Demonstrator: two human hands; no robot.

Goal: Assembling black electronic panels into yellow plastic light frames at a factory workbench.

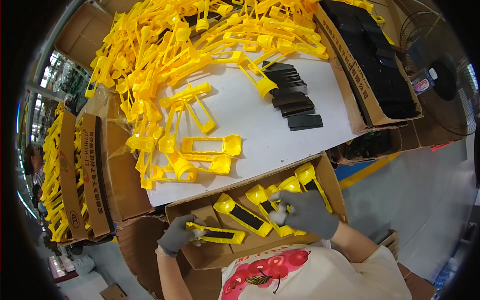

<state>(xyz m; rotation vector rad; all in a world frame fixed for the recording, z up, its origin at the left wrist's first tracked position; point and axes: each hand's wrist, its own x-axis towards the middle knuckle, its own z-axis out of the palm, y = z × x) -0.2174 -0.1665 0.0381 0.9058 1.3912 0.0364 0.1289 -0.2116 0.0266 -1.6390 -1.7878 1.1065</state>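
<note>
My left hand (181, 235), in a grey glove, is closed on the end of a yellow plastic frame (239, 237) with a black panel set in its opening. My gloved right hand (306, 212) hangs over the open cardboard box (202, 260). Its fingers are blurred, and whether they grip anything cannot be made out. Under and beside it lie several yellow frames with black panels (246, 217), slanted side by side in the box. My right hand partly covers some of them.
Beyond the box, a white tabletop (260, 145) carries a heap of yellow frames (155, 55) and a fanned row of black panels (295, 97). A carton of black panels (370, 55) stands at the right, near a fan (440, 75). Another carton of yellow frames (75, 175) is at left.
</note>
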